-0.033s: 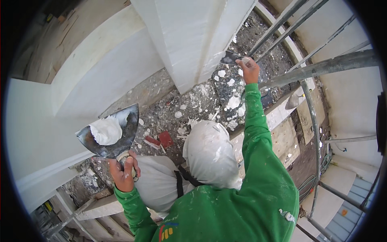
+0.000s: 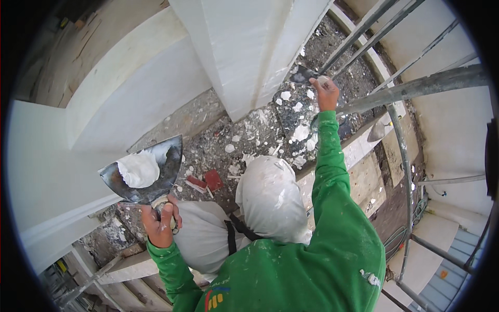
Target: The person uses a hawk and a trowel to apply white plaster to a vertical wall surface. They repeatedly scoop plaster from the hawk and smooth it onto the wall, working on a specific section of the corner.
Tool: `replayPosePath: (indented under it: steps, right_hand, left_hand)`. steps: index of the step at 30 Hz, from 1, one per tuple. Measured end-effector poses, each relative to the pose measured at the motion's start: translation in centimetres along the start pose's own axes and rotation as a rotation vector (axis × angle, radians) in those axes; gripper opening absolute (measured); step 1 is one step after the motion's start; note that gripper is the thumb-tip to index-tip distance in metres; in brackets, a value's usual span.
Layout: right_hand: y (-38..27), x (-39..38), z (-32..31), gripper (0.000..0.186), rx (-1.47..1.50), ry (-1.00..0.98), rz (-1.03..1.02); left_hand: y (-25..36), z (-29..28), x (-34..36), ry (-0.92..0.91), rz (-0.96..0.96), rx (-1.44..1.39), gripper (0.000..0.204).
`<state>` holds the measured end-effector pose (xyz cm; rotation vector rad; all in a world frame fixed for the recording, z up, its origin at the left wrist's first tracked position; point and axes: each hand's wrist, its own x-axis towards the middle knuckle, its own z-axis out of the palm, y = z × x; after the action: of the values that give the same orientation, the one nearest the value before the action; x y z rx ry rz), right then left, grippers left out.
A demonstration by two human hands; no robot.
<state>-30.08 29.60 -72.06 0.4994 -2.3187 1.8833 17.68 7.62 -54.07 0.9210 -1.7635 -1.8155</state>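
My left hand [image 2: 162,221] is closed round the handle of a wide putty knife [image 2: 167,169]. On its dark, stained blade sits a thick lump of white putty [image 2: 139,170]. Further off, at the upper right, my right hand [image 2: 326,96] grips a smaller putty knife [image 2: 301,76], its blade pointing left toward a tall white column [image 2: 239,57]. A small gap seems to lie between that blade and the column's right edge. White smears mark the right-hand knife's handle and my green sleeves.
Grey scaffold tubes [image 2: 416,91] cross close on the right of my right arm. White flakes and red fragments [image 2: 213,180] litter the rough floor below. A trowel [image 2: 376,132] rests by a pale ledge. To the left runs a curved white wall [image 2: 140,88].
My right hand and its putty knife have shifted slightly right and nearer, away from the column's edge. The wide putty knife in my left hand has moved a little to the right.
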Motion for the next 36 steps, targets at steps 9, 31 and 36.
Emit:
replayPosePath:
  steps: [9, 31, 36]
  right_hand:
    - [-22.3, -5.5, -0.2, 0.030, 0.469, -0.410, 0.051]
    - [-6.4, -7.0, -4.5, 0.022, 0.181, -0.186, 0.611]
    - [1.3, -9.7, 2.3, 0.020, 0.461, -0.156, 0.883]
  left_hand:
    - [2.3, 1.8, 4.1, -0.956, 0.009, 0.146, 0.040]
    - [2.1, 1.1, 4.5, -0.417, 0.021, -0.226, 0.042]
    - [0.2, 0.8, 4.2, -0.348, 0.060, -0.247, 0.040]
